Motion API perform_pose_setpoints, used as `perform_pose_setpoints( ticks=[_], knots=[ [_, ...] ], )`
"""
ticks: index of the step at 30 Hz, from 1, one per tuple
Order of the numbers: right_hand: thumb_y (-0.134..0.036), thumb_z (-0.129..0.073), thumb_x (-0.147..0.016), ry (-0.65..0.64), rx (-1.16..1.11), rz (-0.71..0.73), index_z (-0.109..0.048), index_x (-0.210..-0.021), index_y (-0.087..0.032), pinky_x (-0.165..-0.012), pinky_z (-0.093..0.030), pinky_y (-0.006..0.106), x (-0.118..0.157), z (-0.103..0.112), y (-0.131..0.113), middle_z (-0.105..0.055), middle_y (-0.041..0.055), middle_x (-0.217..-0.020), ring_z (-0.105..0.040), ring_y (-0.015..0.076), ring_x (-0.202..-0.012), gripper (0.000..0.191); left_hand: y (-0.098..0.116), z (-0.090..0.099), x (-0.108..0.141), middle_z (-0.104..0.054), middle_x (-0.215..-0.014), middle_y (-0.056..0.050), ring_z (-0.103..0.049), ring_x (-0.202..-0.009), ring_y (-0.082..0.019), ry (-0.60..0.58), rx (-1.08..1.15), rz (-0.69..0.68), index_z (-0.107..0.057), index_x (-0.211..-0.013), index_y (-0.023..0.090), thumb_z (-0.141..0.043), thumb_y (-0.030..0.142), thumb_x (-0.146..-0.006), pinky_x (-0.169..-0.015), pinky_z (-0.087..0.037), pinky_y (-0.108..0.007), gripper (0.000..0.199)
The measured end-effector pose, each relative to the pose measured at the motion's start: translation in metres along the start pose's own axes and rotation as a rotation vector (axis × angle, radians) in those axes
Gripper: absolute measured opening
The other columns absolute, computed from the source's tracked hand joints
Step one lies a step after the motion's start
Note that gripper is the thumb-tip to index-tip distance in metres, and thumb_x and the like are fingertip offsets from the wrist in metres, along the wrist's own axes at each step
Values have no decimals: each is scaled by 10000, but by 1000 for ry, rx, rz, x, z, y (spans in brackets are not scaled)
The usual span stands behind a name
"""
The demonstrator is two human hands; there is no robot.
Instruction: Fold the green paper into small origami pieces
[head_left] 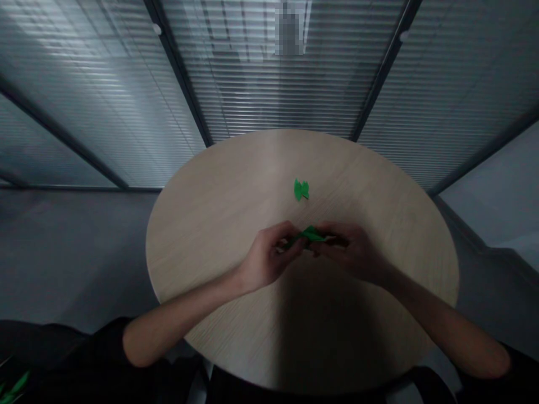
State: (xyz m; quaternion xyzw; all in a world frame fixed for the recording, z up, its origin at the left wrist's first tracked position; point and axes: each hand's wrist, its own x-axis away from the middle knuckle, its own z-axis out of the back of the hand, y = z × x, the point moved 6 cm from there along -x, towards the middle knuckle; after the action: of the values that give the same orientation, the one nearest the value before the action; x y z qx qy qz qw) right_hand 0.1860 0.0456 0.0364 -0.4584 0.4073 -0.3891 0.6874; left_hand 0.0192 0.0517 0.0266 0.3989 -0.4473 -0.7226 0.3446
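Note:
Between my two hands, over the middle of the table, is a small folded piece of green paper (312,234). My left hand (273,252) pinches its left side with thumb and fingers. From the right, my right hand (347,247) grips the other side, its fingers closed and in shadow. The fingertips cover part of the paper, so its full shape is hidden. Just beyond my hands, a green paper butterfly (301,189) lies on the tabletop, apart from both hands.
The round wooden table (202,224) stands before glass partitions with closed blinds (286,101). A dark shadow falls across its near part. Grey floor (76,252) shows at the left. Green leaves (19,384) poke in at the lower left corner.

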Motion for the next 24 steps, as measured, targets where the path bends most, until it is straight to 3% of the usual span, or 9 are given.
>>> perform_pose_setpoints(
  ticks=[4,17,21,24],
  knots=[
    [-266,-766,-882,70,18,35,-714,-1146,-203,-685,-625,267,1,5,-3,-785,26,-900,-752,146,-714,276,-8,-2,-2,-663,-721,-23,-630,-614,-113,-1,142,87,-639,-884,147,-609,366,-998,-544,-517,-218,249],
    [-262,-759,-893,147,80,71,-681,-1138,-222,-684,-612,284,4,9,-5,-777,17,-897,-748,148,-716,259,-6,0,-4,-695,-710,-35,-639,-613,-110,-22,158,84,-676,-831,142,-616,346,-994,-563,-536,-217,268],
    [-241,-775,-869,151,114,109,-647,-1142,-234,-759,-621,313,4,10,-6,-795,37,-972,-762,176,-830,302,-4,2,-2,-748,-918,-60,-701,-752,-137,6,36,19,-693,-1097,156,-714,306,-946,-614,-569,-220,214],
    [-221,-759,-875,143,122,137,-622,-1152,-246,-790,-620,317,3,10,-6,-797,33,-981,-766,183,-879,309,3,4,1,-725,-1074,-65,-719,-929,-172,54,19,-91,-554,-1351,208,-802,257,-878,-716,-615,-242,536]
  ],
)
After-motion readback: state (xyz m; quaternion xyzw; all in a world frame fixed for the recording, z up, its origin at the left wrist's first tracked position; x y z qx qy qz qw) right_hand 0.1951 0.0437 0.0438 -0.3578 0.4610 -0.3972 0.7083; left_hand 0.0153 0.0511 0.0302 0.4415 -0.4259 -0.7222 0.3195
